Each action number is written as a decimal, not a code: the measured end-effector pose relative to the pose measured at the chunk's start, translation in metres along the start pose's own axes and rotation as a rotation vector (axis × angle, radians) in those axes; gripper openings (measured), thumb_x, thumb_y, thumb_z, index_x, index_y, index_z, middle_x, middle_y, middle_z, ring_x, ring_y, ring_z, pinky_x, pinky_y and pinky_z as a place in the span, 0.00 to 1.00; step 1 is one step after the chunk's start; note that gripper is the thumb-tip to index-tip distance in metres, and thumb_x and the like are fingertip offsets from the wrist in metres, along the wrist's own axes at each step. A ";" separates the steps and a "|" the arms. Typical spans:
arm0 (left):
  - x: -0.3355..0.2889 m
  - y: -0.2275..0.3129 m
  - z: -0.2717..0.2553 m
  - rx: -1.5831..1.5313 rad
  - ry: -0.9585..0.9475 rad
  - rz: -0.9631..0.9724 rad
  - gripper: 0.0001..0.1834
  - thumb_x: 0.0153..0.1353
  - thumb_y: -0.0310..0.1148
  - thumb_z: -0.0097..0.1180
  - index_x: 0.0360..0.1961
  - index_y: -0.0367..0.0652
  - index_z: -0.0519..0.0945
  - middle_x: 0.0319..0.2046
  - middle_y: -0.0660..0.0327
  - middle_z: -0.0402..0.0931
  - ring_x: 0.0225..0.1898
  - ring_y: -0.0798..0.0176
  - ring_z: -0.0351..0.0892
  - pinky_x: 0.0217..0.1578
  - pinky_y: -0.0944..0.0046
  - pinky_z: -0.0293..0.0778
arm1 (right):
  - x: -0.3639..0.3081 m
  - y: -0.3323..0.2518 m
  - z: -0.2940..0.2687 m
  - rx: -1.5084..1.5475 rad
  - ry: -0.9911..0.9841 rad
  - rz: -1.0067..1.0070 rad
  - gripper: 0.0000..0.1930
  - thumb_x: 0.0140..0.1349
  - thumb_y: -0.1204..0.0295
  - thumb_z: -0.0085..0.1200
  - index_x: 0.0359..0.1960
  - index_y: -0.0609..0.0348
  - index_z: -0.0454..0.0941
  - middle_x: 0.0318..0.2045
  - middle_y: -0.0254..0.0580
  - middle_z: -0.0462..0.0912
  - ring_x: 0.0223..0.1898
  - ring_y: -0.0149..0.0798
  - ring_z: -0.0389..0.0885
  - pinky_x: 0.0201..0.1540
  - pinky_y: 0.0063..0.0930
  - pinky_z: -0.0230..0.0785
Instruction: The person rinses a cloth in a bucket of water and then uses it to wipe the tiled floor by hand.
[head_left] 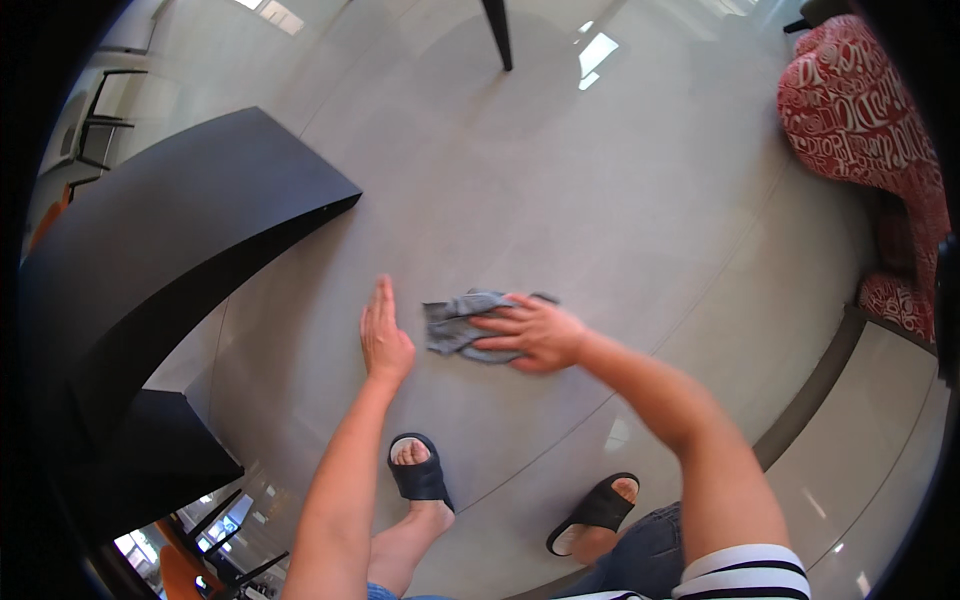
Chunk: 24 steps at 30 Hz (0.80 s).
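— What is lying under the hands?

— A crumpled grey cloth (pixel 463 326) is resting on a pale grey tabletop (pixel 600 200), well in from its edges. Its long axis is running roughly left to right.

— Which hand is on it?

— The right hand (pixel 535 332) is pressing down on the cloth's right end, fingers spread and pointing left along it, not clenched. The left hand (pixel 383 335) is lying flat just beside the cloth's left end, fingers together and straight, holding nothing; I cannot tell whether it is touching the fabric.

— So the cloth is sitting between them?

— Yes, with the right hand the one bearing on it.

— And around?

— A black table (pixel 190 220) is standing at the left, a red patterned armchair (pixel 860 110) at the upper right, and two feet in black sandals (pixel 420 475) are showing below.
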<state>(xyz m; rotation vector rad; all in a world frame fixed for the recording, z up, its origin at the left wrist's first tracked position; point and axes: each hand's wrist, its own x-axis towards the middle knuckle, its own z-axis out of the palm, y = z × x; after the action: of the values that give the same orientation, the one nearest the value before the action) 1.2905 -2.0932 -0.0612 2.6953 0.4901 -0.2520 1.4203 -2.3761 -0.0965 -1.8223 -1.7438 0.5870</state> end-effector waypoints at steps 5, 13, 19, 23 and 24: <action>-0.017 -0.046 -0.007 0.047 -0.022 -0.345 0.60 0.51 0.41 0.69 0.76 0.40 0.41 0.77 0.48 0.36 0.76 0.46 0.43 0.72 0.47 0.44 | 0.014 0.078 -0.081 -0.361 0.375 0.681 0.34 0.57 0.63 0.55 0.69 0.37 0.65 0.74 0.37 0.58 0.75 0.47 0.52 0.70 0.57 0.49; -0.020 -0.081 -0.033 0.007 -0.154 -0.152 0.55 0.49 0.27 0.65 0.75 0.38 0.46 0.76 0.48 0.41 0.76 0.47 0.46 0.72 0.52 0.51 | 0.183 0.002 0.015 -0.201 0.264 0.339 0.34 0.56 0.57 0.57 0.68 0.39 0.66 0.73 0.34 0.59 0.76 0.47 0.49 0.74 0.51 0.43; -0.035 -0.098 -0.045 -0.133 -0.115 -0.123 0.47 0.44 0.10 0.43 0.72 0.39 0.56 0.75 0.51 0.48 0.74 0.46 0.52 0.70 0.55 0.56 | 0.155 0.020 0.006 0.009 -0.009 0.024 0.35 0.51 0.67 0.58 0.66 0.39 0.69 0.72 0.36 0.62 0.73 0.43 0.56 0.72 0.49 0.47; -0.034 -0.111 -0.050 -0.309 0.000 -0.201 0.47 0.45 0.10 0.39 0.72 0.42 0.57 0.74 0.50 0.52 0.74 0.47 0.52 0.71 0.57 0.55 | 0.175 0.022 -0.015 -0.279 0.371 0.519 0.35 0.57 0.61 0.55 0.69 0.42 0.65 0.74 0.36 0.56 0.75 0.44 0.49 0.74 0.48 0.41; -0.034 -0.108 -0.050 -0.308 0.062 -0.219 0.47 0.45 0.10 0.39 0.72 0.43 0.57 0.73 0.50 0.52 0.74 0.48 0.52 0.71 0.57 0.55 | 0.192 0.014 -0.006 -0.289 0.412 0.600 0.35 0.58 0.60 0.54 0.70 0.42 0.64 0.75 0.36 0.55 0.76 0.44 0.48 0.75 0.48 0.40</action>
<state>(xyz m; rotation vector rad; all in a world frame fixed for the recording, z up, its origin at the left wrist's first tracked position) 1.2242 -1.9899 -0.0449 2.3558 0.7769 -0.1392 1.4479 -2.1855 -0.0899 -2.4782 -1.0401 0.1495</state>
